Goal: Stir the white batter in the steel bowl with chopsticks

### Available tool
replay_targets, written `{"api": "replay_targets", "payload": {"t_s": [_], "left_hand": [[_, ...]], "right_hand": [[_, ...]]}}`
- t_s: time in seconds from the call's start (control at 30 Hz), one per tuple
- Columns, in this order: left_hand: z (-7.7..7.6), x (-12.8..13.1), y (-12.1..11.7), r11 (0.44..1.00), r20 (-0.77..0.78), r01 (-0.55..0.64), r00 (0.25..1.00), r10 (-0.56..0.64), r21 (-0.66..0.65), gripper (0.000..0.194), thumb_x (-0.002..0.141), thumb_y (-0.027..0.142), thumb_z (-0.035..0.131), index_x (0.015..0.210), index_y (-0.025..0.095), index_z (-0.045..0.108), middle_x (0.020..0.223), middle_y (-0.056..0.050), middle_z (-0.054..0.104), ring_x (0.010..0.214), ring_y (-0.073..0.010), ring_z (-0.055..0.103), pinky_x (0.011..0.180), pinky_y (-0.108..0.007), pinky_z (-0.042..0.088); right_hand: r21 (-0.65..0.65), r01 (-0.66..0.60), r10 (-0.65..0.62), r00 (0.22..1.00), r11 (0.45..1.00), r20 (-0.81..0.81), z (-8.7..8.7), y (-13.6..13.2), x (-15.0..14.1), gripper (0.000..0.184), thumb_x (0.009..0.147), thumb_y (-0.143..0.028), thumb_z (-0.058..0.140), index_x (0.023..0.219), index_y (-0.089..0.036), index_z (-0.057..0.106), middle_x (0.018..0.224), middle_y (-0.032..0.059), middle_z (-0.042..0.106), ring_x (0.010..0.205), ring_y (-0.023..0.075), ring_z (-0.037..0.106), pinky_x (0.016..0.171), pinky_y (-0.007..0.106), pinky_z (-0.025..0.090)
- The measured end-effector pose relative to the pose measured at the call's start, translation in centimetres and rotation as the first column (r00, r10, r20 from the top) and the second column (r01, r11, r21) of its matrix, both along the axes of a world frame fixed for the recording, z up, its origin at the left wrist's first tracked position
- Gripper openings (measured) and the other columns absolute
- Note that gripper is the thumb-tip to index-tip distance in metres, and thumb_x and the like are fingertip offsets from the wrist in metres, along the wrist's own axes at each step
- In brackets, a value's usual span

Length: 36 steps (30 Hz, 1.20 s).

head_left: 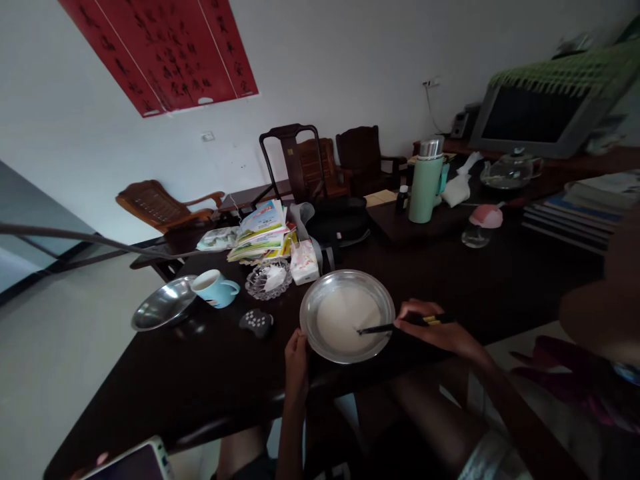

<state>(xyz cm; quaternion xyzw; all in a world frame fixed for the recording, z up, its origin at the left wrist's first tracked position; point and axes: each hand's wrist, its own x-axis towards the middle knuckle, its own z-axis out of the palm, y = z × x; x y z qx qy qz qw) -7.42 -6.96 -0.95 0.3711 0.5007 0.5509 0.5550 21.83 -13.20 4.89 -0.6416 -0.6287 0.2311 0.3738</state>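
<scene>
A round metal basin with a whitish liquid in it stands near the front edge of the dark table. My left hand pinches the basin's rim at its lower left. In my right hand, closed at the basin's right side, is a pair of dark chopsticks with gold bands near the upper end. Their tips dip into the liquid, slanting down to the left. Left of the basin lies a dark grey remote with pale buttons. A tissue pack sits just behind the basin.
Around the table are a light blue mug, a steel bowl, a glass ashtray, booklets, a green thermos and a pink-lidded jar. A phone shows at lower left; another person is at right.
</scene>
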Motion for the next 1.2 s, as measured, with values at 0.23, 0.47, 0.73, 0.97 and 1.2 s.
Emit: {"api": "replay_targets", "payload": {"t_s": [0.23, 0.47, 0.73, 0.97, 1.2], "left_hand": [[0.5, -1.8, -0.7, 1.000, -0.060, -0.010, 0.998, 0.011, 0.008, 0.045, 0.066, 0.055, 0.075, 0.058, 0.022, 0.046, 0.057, 0.004, 0.038, 0.055, -0.0122, 0.035, 0.051, -0.025, 0.034], [0.3, -2.3, -1.2, 0.996, -0.192, -0.039, 0.980, 0.054, 0.085, 0.046, 0.074, 0.058, 0.066, 0.057, 0.021, 0.045, 0.055, 0.005, 0.038, 0.055, -0.0113, 0.034, 0.054, -0.024, 0.032], [-0.3, -2.5, -1.5, 0.983, -0.347, -0.040, 0.932, 0.101, 0.178, 0.050, 0.078, 0.066, 0.060, 0.060, 0.021, 0.048, 0.060, 0.004, 0.041, 0.060, -0.0135, 0.038, 0.058, -0.025, 0.034], [-0.2, -2.4, -1.5, 0.984, -0.353, -0.024, 0.932, 0.086, 0.177, 0.054, 0.076, 0.071, 0.058, 0.061, 0.021, 0.048, 0.060, 0.004, 0.039, 0.060, -0.0132, 0.037, 0.057, -0.025, 0.033], [-0.3, -2.2, -1.3, 0.993, -0.268, 0.013, 0.963, 0.020, 0.120, 0.052, 0.075, 0.070, 0.060, 0.062, 0.021, 0.047, 0.058, 0.005, 0.039, 0.056, -0.0120, 0.035, 0.053, -0.024, 0.032]], "right_hand": [[0.055, -0.138, 0.142, 0.987, 0.989, -0.078, 0.3, 3.9, -5.2, 0.015, 0.081, -0.036, 0.060, 0.074, -0.024, 0.066, 0.079, 0.0001, 0.066, 0.082, 0.0184, 0.062, 0.083, 0.032, 0.048], [0.070, -0.017, 0.019, 0.999, 0.997, -0.028, 0.8, 4.8, -3.1, 0.018, 0.083, -0.035, 0.056, 0.071, -0.025, 0.063, 0.073, 0.0002, 0.065, 0.080, 0.0191, 0.061, 0.082, 0.033, 0.047], [-0.020, 0.015, -0.015, 1.000, 1.000, -0.007, 0.3, 0.1, -0.7, 0.012, 0.080, -0.039, 0.062, 0.076, -0.029, 0.066, 0.087, 0.0010, 0.071, 0.103, 0.0289, 0.062, 0.093, 0.043, 0.047], [0.016, -0.175, 0.176, 0.983, 0.984, -0.055, 0.7, 2.5, -4.4, 0.013, 0.080, -0.034, 0.062, 0.070, -0.026, 0.066, 0.078, -0.0002, 0.065, 0.080, 0.0189, 0.063, 0.078, 0.031, 0.049], [0.129, -0.104, 0.113, 0.991, 0.986, -0.066, -0.5, 7.7, -5.3, 0.018, 0.079, -0.036, 0.059, 0.068, -0.023, 0.063, 0.073, 0.0003, 0.069, 0.082, 0.0202, 0.062, 0.091, 0.039, 0.045]]}}
